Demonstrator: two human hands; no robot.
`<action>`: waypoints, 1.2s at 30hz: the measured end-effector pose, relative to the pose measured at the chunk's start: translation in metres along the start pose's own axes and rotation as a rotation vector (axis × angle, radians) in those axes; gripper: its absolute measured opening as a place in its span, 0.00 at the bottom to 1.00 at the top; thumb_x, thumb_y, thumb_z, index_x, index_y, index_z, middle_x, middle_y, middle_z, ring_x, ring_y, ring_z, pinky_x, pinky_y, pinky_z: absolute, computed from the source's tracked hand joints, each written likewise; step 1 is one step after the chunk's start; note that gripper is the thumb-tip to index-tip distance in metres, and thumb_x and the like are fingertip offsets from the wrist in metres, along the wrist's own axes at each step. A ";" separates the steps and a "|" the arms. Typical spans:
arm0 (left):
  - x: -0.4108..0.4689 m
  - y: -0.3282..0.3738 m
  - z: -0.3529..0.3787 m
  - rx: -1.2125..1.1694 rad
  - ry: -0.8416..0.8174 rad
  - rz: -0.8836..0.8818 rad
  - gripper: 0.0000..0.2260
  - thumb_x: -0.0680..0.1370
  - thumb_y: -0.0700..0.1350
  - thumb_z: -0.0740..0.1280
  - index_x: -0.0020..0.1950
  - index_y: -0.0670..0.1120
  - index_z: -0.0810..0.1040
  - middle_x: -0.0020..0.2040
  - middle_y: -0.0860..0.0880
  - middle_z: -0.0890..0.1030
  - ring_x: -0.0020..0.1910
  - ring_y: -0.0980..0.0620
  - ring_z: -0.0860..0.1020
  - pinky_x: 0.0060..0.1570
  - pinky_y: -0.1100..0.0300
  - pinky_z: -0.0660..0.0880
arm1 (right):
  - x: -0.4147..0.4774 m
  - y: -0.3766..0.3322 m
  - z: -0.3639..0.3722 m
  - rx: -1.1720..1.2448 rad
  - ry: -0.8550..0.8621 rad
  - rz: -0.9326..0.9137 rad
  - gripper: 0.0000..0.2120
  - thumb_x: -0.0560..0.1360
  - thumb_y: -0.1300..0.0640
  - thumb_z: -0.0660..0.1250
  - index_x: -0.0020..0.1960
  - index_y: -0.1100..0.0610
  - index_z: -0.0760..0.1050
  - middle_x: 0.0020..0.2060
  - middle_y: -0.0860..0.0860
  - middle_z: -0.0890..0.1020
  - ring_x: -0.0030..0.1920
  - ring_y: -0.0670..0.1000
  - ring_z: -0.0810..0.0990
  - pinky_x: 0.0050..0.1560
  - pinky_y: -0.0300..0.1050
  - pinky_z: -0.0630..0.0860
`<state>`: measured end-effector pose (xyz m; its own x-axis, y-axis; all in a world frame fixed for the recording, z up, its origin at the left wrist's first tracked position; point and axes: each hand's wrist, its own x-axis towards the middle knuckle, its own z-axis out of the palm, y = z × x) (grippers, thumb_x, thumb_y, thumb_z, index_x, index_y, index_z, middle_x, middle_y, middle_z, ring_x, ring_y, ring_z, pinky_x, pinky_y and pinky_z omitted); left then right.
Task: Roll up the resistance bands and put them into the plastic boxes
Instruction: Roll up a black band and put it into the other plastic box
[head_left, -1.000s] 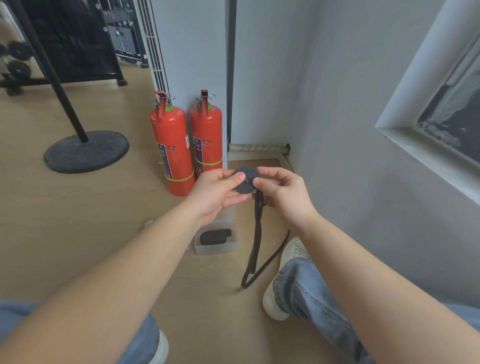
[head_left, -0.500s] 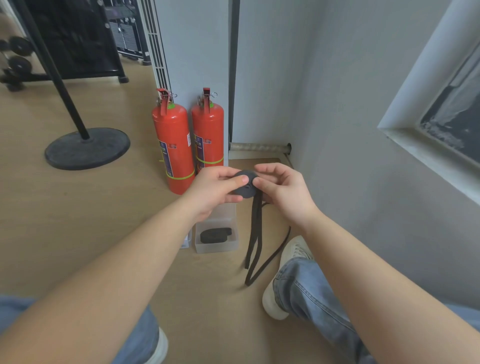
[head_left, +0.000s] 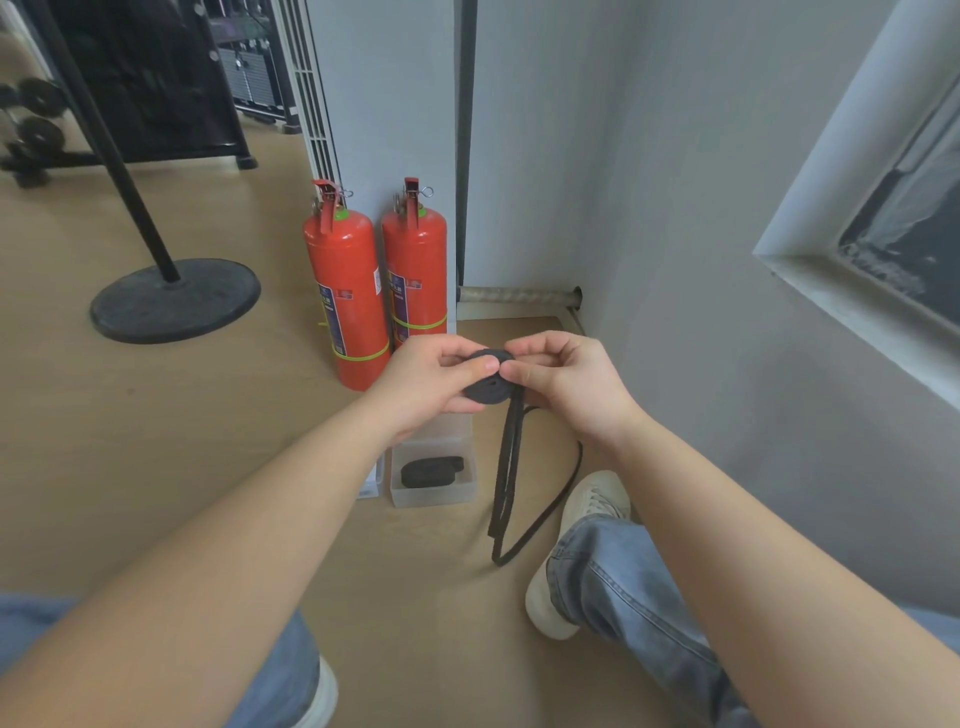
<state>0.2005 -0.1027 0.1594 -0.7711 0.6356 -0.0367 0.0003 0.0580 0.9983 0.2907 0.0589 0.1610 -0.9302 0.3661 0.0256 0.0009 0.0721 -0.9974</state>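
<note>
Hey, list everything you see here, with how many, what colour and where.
resistance band: one, black, coil held up, tail hanging down
rolled band: one, black, inside the plastic box
plastic box: one, clear, on the floor below the coil
fire extinguishers: two, red, side by side behind the box
stand base: one, black, floor at left
window frame: one, white, far right
shoes: two, white, on the floor
left hand: grips the coil
right hand: pinches the coil

A rolled band (head_left: 430, 472) is kept in the plastic box (head_left: 434, 500) on the floor (head_left: 156, 441), before two fire extinguishers (head_left: 348, 291); a loose band (head_left: 506, 483) is trailed at the box's right.
</note>
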 end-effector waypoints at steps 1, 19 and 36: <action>0.001 -0.001 0.001 -0.060 0.012 -0.008 0.05 0.80 0.39 0.69 0.54 0.42 0.82 0.54 0.39 0.84 0.52 0.44 0.85 0.47 0.54 0.83 | 0.001 0.001 -0.001 0.027 -0.008 0.021 0.08 0.75 0.67 0.75 0.52 0.58 0.82 0.44 0.54 0.88 0.45 0.51 0.88 0.44 0.42 0.82; 0.004 -0.012 0.001 0.089 0.024 0.005 0.07 0.79 0.40 0.71 0.56 0.43 0.82 0.53 0.42 0.84 0.52 0.47 0.85 0.46 0.56 0.83 | 0.003 0.011 -0.011 0.071 -0.036 0.049 0.09 0.76 0.66 0.73 0.53 0.56 0.84 0.47 0.55 0.88 0.50 0.54 0.87 0.55 0.51 0.84; 0.004 -0.009 0.008 -0.237 -0.024 -0.110 0.10 0.83 0.39 0.64 0.63 0.37 0.75 0.60 0.37 0.81 0.56 0.42 0.84 0.58 0.45 0.80 | 0.004 0.017 -0.010 0.046 -0.090 0.047 0.13 0.77 0.66 0.72 0.61 0.62 0.82 0.52 0.59 0.87 0.56 0.59 0.86 0.61 0.55 0.81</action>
<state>0.2021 -0.0948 0.1498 -0.7431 0.6536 -0.1435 -0.2337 -0.0525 0.9709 0.2904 0.0706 0.1443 -0.9589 0.2828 -0.0251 0.0301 0.0132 -0.9995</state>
